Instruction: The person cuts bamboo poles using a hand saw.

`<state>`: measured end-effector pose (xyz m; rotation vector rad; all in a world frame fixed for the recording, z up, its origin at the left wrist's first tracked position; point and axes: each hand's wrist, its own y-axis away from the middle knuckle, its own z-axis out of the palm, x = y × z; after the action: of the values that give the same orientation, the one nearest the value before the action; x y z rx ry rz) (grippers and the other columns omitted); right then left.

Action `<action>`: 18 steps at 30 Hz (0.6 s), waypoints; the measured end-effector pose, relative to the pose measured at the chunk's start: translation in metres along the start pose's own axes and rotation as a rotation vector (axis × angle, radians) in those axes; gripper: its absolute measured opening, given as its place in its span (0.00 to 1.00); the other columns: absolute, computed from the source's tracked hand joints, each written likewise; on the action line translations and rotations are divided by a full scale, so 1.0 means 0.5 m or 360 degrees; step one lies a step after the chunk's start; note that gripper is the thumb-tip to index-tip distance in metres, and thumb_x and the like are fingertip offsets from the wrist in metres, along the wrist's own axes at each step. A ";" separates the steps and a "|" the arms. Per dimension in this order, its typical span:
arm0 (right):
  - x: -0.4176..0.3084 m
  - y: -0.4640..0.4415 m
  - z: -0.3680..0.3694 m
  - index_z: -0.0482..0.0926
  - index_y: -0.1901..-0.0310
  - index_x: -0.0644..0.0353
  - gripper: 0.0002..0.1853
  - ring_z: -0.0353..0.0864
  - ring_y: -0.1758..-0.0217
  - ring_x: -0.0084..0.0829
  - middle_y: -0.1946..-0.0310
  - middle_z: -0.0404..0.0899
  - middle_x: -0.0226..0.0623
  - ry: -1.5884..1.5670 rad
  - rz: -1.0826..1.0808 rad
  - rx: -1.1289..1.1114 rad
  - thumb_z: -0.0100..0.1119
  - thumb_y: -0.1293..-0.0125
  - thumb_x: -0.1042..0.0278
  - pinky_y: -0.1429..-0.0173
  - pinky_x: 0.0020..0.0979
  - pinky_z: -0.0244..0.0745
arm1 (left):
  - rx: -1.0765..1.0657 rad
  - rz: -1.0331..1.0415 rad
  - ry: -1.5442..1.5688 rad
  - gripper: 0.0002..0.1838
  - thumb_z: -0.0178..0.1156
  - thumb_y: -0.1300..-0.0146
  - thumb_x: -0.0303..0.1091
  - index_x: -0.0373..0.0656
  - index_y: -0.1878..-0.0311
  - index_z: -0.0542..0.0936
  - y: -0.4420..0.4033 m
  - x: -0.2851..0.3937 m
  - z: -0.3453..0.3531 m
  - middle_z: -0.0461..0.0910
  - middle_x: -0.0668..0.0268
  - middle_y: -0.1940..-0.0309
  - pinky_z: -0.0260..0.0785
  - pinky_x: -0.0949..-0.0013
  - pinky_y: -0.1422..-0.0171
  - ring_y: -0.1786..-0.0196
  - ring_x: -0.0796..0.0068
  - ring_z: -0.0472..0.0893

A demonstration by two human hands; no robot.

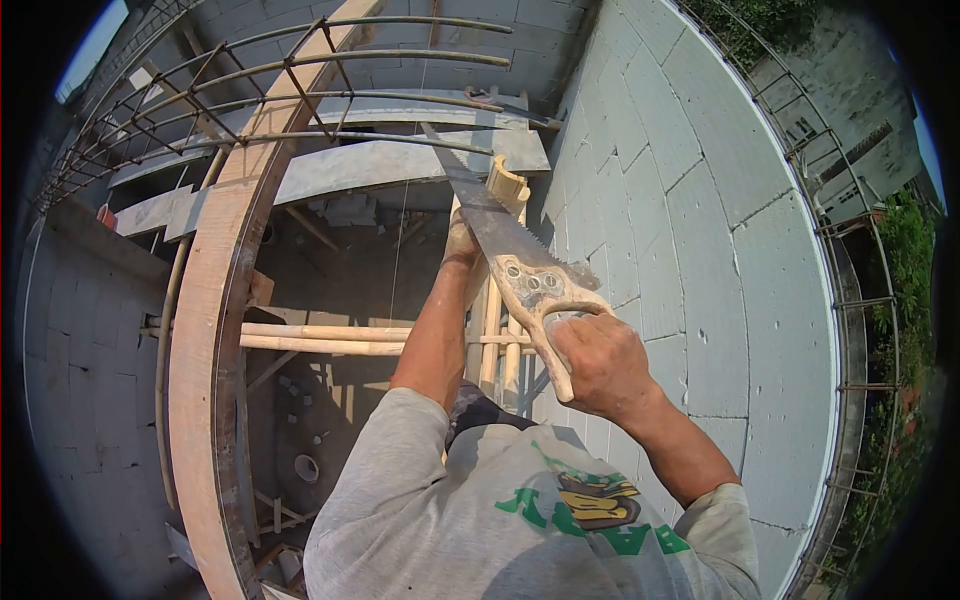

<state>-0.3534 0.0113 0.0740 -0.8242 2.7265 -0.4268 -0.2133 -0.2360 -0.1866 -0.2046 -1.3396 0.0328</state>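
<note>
My right hand (pixel 597 362) is closed around the pale wooden handle of a handsaw (pixel 505 235). The saw's long, worn metal blade slants up and to the left, its toothed edge facing right. Beyond the blade stands a bamboo pole (pixel 507 182) with a hollow, cut-open top end. My left hand (pixel 460 240) is just left of the blade, by the bamboo; the blade and the wrist hide its fingers. Whether the teeth touch the bamboo cannot be made out.
A pale block wall (pixel 690 260) rises on the right. A long wooden beam (pixel 235 230) runs along the left. Tied steel bars (pixel 400 58) jut across the top, above grey boards (pixel 370 165). Bamboo poles (pixel 330 340) cross below me, above a floor with scattered debris and a bucket (pixel 307 468).
</note>
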 end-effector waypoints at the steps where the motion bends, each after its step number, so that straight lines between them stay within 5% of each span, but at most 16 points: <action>1: -0.001 -0.003 0.000 0.74 0.70 0.58 0.10 0.79 0.75 0.39 0.79 0.74 0.37 0.0005 -0.0003 0.0002 0.65 0.44 0.65 0.66 0.40 0.76 | 0.0019 -0.0050 0.0153 0.14 0.62 0.34 0.40 0.39 0.52 0.85 0.020 0.047 0.013 0.87 0.59 0.59 0.76 0.64 0.50 0.56 0.64 0.85; 10: -0.001 0.135 -0.056 0.75 0.74 0.59 0.07 0.74 0.78 0.42 0.81 0.70 0.38 -0.0062 0.0093 -0.0032 0.66 0.47 0.71 0.67 0.40 0.74 | -0.0176 0.0202 -0.0025 0.40 0.48 0.30 0.71 0.36 0.55 0.84 -0.012 0.042 0.017 0.85 0.62 0.62 0.68 0.65 0.39 0.58 0.68 0.79; 18: -0.020 0.106 -0.078 0.75 0.75 0.58 0.06 0.73 0.80 0.41 0.82 0.70 0.36 -0.0177 0.0117 0.0010 0.65 0.49 0.73 0.70 0.38 0.73 | -0.0096 0.0175 -0.0047 0.41 0.44 0.27 0.70 0.33 0.54 0.82 -0.023 0.020 0.015 0.84 0.61 0.64 0.69 0.66 0.45 0.60 0.71 0.76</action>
<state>-0.3842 0.0668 0.0930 -0.7212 2.6416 -0.3627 -0.2192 -0.2448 -0.1733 -0.3295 -1.3586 0.0883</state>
